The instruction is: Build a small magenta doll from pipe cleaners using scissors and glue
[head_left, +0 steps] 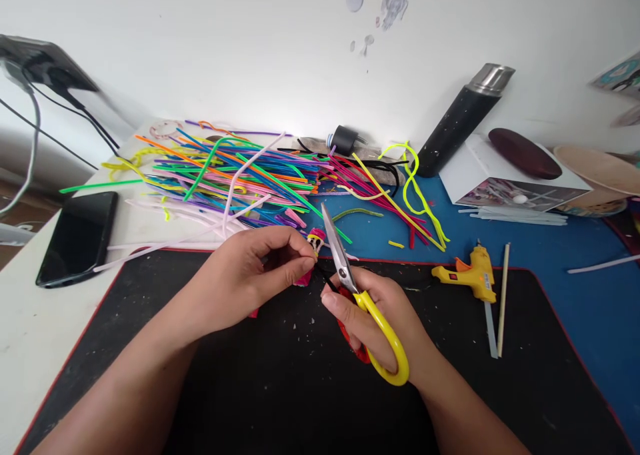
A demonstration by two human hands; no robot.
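Lying right at the fingertips of the left hand [245, 272], a small pink-and-yellow piece [315, 243] is held near the far edge of the black mat [300, 388], which is spread on the bench [600, 295]. Its long axis is directed mostly away from the wearer, with the pink end farthest; its middle is partly covered by the fingers, so its full shape cannot be told. By the left hand it is touched; by the right hand [395, 302] it is not, that hand being placed just to the right and nearer the wearer.

The left thumb and forefinger are pressed together at the piece, where a black strand [327, 280] emerges. By that strand the gap is bridged: it is slanted rightward and toward the wearer, its other end being met near the right fingertips. Whether it is gripped there cannot be told.

The right fingers are wrapped around the handles of the scissors [343, 268]. The blades appear to be brought together, and are pointed away and slightly left, beside the piece but apart from it. Most weight, it is judged, is to be given to the angle between strand and blades: they are crossed rather than aligned.
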